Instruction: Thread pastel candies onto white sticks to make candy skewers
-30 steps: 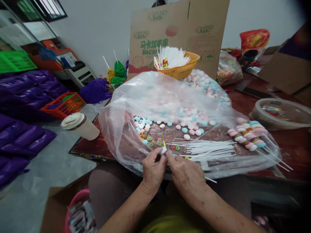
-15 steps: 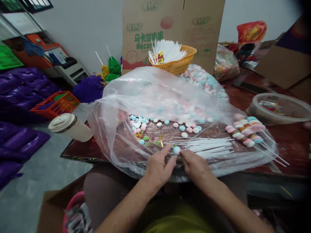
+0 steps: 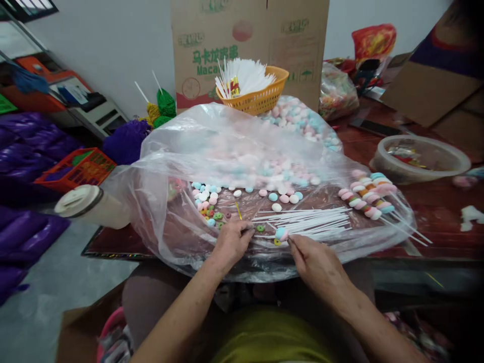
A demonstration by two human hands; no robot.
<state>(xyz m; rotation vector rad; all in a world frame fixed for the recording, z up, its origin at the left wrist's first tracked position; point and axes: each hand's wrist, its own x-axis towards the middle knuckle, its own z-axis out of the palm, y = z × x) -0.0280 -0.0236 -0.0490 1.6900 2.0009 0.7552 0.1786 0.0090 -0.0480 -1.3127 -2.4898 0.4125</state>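
Observation:
My right hand (image 3: 319, 259) pinches the end of a stick that is mostly hidden by the fingers. Blue and pink marshmallows (image 3: 281, 233) sit on it just past the fingertips. Close below them lies a yellow ring candy (image 3: 278, 242). To the left, my left hand (image 3: 232, 244) has thumb and forefinger pressed together; whatever is between them is too small to make out. A green ring candy (image 3: 260, 228) rests between the hands. Behind them are a bundle of white sticks (image 3: 306, 222), loose marshmallows (image 3: 277, 207) and several small ring candies (image 3: 218, 216).
Clear plastic sheeting (image 3: 162, 151) covers a marshmallow heap. Finished skewers (image 3: 372, 194) lie right, before a round plastic tub (image 3: 381, 156). A lidded cup (image 3: 98, 206) leans at the left table edge. Behind stand a yellow basket of sticks (image 3: 260, 103) and a cardboard box (image 3: 249, 30).
My hands have moved apart: the left one has gone left, away from the marshmallows, while the right one keeps the stick. The whole view has shifted slightly.

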